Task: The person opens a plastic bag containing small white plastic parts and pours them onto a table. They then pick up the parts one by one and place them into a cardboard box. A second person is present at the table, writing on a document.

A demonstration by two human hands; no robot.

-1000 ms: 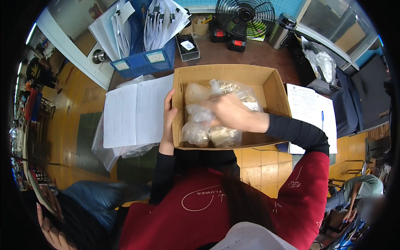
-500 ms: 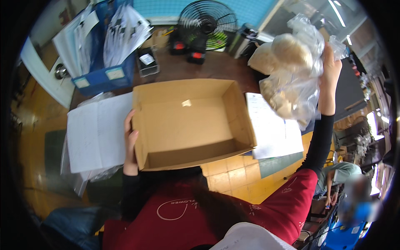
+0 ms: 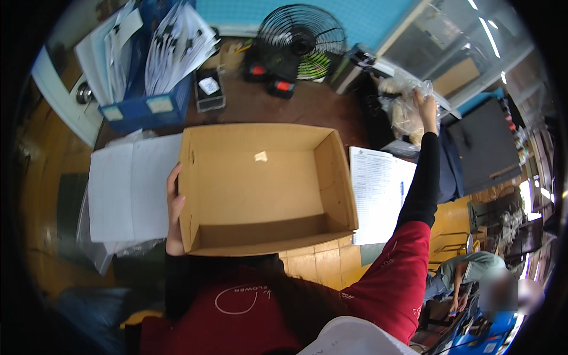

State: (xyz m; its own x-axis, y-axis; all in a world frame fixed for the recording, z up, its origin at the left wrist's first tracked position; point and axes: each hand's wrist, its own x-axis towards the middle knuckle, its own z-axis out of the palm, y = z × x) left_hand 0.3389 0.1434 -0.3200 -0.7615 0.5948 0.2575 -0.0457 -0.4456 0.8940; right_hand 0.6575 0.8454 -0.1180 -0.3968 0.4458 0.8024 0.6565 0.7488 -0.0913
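An open brown cardboard box (image 3: 260,189) is tilted toward me, with a small pale scrap (image 3: 261,156) on its bottom. My left hand (image 3: 175,210) grips the box's left wall, thumb and fingers closed on it. At the far right, my right hand (image 3: 426,109) is closed on the top of clear plastic bags (image 3: 407,115) with pale, lumpy contents. These bags rest in or against a dark bin (image 3: 377,115) at the back right of the table. What lies in the bags is too unclear to name.
Printed sheets (image 3: 376,195) lie right of the box, and a white paper stack (image 3: 136,189) left of it. Behind stand a blue file holder (image 3: 142,109), a clear card box (image 3: 210,97), a black fan (image 3: 302,41) and a dark cylinder (image 3: 353,68). Another person (image 3: 473,272) sits at lower right.
My right hand has carried the plastic bags away from me and lowered them at the dark bin. The box has shifted slightly down and left in view, still in my left hand.
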